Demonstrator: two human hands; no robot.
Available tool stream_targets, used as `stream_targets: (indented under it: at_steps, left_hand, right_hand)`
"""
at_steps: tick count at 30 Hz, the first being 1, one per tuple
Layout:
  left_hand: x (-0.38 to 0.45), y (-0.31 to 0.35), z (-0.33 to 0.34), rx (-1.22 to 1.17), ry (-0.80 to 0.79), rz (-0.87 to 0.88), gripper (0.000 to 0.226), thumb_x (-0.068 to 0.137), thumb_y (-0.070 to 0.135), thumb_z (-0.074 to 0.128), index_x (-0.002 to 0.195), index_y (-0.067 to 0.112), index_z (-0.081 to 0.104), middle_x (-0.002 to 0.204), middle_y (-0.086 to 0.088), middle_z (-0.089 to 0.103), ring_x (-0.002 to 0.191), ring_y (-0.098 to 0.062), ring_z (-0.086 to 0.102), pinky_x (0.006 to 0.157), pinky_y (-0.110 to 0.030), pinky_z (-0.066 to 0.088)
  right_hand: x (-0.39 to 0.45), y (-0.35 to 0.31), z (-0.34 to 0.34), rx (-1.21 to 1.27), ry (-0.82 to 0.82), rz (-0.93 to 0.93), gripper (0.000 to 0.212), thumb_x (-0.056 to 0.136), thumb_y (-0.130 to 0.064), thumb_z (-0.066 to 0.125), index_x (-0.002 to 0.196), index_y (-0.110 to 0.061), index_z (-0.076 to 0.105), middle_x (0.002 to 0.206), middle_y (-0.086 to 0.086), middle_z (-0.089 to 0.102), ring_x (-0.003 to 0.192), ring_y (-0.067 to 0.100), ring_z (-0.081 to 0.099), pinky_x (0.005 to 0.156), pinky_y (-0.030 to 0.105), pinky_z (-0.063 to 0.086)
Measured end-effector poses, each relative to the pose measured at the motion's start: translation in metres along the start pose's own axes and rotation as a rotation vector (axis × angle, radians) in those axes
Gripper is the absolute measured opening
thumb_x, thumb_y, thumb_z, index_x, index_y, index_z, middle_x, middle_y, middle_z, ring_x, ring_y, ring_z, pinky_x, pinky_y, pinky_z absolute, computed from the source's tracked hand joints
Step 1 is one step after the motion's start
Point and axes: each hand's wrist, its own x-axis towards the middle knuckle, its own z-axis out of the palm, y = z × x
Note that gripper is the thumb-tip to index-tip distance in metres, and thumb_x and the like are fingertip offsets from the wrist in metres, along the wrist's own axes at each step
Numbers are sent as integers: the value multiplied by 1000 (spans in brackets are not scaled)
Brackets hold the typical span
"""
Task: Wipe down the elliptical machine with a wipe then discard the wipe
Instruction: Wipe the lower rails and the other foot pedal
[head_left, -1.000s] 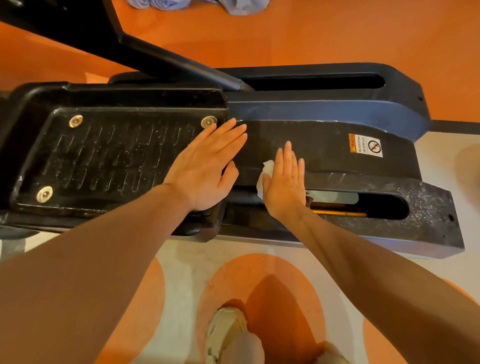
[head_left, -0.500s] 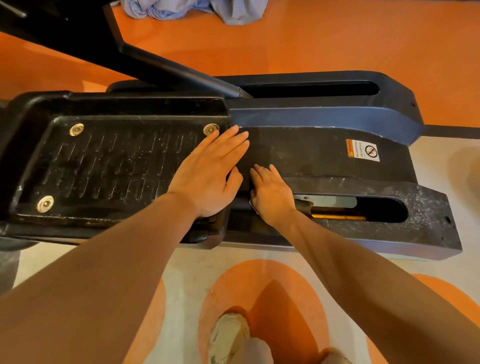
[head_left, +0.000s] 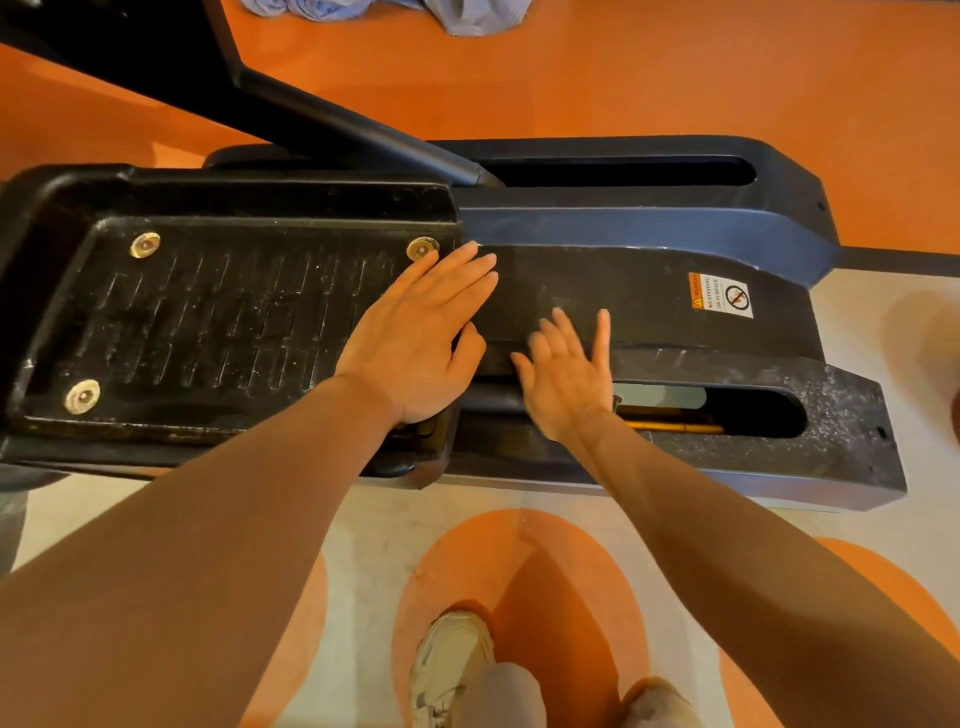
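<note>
Left of the warning sticker (head_left: 720, 295), on the elliptical machine (head_left: 649, 306), the ridged foot pedal (head_left: 223, 317) is pressed by the left hand (head_left: 415, 343), fingers laid flat and straight with nothing gripped. Closer to the sticker, the right hand (head_left: 563, 379) is spread flat on the black cover, fingers splayed. The wipe can't be seen, so whether it's under that palm can't be told.

Both bare forearms reach forward and inward from the lower corners of the view. The left hand (head_left: 415, 338) lies palm down, its 4 fingers straight and close together, thumb angled out toward the other hand. The right hand (head_left: 563, 376) sits just beside it, palm down, fingers spread and extended; it looks slightly blurred, so its contact underneath cannot be judged.
</note>
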Motion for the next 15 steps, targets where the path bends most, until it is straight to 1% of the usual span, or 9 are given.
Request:
stream_targets:
  at_steps: [3,6,7,9,11,13,15]
  left_hand:
    - [0,0,0,-4,1,0,74,88,41,8,152,14,34,162,1,24,152,-12,10,125,-33,3]
    - [0,0,0,-9,6,1,75,88,41,9,152,14,35,162,0,26,152,-12,10,125,-35,5]
    - [0,0,0,-11,10,5,74,89,41,10,152,13,36,162,0,26,152,-12,11,125,-35,6]
    - [0,-1,1,-8,17,12,72,89,40,12,151,13,37,161,0,28,151,-12,12,125,-36,8]
    - [0,-1,1,-2,21,13,72,90,40,12,151,12,38,161,-1,28,151,-13,12,125,-39,10]
    - [0,-2,1,-1,20,15,71,90,40,12,151,12,38,161,-2,29,151,-14,13,124,-41,12]
    - [0,-2,1,-5,21,21,70,91,39,13,150,12,39,160,-2,30,151,-15,14,124,-41,12]
  right_hand:
    - [-12,22,3,-44,-36,110,59,103,-46,7,145,-20,39,160,2,24,151,22,0,113,63,-15]
    - [-11,10,-2,6,-94,165,62,102,-50,5,152,-19,25,163,4,11,150,26,-11,110,66,-19]
    - [-8,0,-4,16,-119,136,63,102,-51,5,154,-18,19,164,4,5,149,27,-15,109,66,-20]
    - [0,-23,-5,-5,-137,15,66,101,-53,4,156,-16,7,164,5,-5,148,27,-21,111,64,-18]
    - [6,-39,-6,-17,-161,-71,68,101,-54,2,156,-15,-1,164,6,-9,147,27,-23,113,61,-18]
    - [8,-41,-4,-11,-169,-83,68,100,-55,2,156,-15,-3,164,5,-10,147,25,-23,112,59,-21]
    - [2,-29,0,-26,-130,-67,68,100,-55,3,156,-16,-3,164,3,-7,148,22,-19,113,58,-20]
